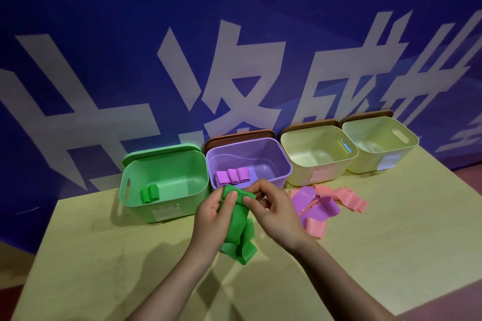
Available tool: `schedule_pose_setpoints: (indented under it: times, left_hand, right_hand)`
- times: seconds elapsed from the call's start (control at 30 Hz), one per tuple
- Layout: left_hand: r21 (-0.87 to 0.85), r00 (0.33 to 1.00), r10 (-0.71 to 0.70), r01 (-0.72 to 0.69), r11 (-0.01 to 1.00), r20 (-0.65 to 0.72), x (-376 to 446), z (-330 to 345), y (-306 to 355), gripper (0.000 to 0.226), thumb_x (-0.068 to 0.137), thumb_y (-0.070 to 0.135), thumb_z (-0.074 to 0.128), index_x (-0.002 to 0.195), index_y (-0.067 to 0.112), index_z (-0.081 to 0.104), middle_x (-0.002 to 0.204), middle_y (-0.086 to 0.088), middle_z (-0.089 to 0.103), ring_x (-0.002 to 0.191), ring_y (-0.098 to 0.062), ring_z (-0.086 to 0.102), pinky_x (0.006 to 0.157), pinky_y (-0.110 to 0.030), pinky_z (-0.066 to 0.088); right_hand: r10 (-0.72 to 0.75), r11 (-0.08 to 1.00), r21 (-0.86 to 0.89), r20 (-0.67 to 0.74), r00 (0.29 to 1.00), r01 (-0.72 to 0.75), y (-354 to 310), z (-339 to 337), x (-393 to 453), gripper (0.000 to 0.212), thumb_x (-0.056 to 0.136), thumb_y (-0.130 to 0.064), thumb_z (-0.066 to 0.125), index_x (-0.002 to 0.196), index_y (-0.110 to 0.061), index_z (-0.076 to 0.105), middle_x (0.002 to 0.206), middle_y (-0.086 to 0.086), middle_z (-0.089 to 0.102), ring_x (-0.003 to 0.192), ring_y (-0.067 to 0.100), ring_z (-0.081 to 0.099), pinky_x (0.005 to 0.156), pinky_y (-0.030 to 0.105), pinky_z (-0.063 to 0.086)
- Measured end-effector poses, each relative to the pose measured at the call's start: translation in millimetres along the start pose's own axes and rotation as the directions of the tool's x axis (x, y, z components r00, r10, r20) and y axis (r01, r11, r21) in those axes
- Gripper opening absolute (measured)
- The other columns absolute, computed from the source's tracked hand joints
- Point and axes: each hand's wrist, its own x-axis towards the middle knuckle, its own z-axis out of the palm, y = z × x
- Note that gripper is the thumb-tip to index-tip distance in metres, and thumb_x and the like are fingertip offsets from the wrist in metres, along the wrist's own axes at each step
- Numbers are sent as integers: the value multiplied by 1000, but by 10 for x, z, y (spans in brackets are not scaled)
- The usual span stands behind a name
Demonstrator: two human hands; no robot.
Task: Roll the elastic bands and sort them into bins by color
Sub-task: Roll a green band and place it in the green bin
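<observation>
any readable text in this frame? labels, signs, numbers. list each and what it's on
Blue wall: large white characters, cropped by the frame and partly hidden by the bins; "成" reads, the others cannot be read with confidence.
Green bin: pale label on its front, too blurred to read.
Near yellow bin: pinkish label, unreadable.
Far yellow bin: whitish label, unreadable.
No numbers or brands legible.

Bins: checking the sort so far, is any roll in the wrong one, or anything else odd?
No. Green rolls lie in the green bin, purple rolls in the purple bin. Loose bands on the table remain unsorted.
</observation>
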Motion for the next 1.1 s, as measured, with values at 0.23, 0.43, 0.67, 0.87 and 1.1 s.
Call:
schedule_pose_setpoints:
  times: [0.23,0.43,0.67,0.87,1.1]
  left_hand:
    - [-182,915,-402,390,903,-36,60,37,-15,26,90,37,59,90,15,74,84,-6,75,82,-24,70,75,-35,53]
    - [-147,913,-402,389,909,-68,-21,34,17,32,92,43,54,86,16,70,65,-2,54,58,-14,50,46,-20,34]
    - [-154,938,-341,329,932,-62,-79,77,105,26,95,31,53,88,10,67,52,6,48,41,-3,43,38,-16,31]
    - [-74,967,-241,248,966,84,-150,39,180,21,97,20,50,97,7,66,58,-1,58,44,-11,48,41,-20,36]
    - [109,997,-59,54,993,44,-210,9,188,21,98,9,46,92,14,66,57,1,53,47,-8,46,40,-17,36]
  right_hand:
    - [-25,996,-87,-115,993,15,108,58,73,9,83,-8,67,84,-17,68,74,-4,60,64,6,49,62,15,39]
    - [-199,961,-205,-50,979,185,169,5,31,22,80,-15,67,99,-26,74,80,-7,61,74,8,56,69,15,44]
    - [-212,971,-100,48,976,215,113,-83,-93,26,88,-26,57,110,-31,71,95,-2,64,91,14,62,78,27,50]
    - [84,991,92,110,990,-94,-1,-154,-49,17,89,-23,63,104,-29,70,95,9,71,80,8,60,74,32,50]
    - [-28,999,-39,92,995,31,-4,-50,-28,6,80,-31,59,77,-26,59,70,10,55,64,11,44,61,32,37]
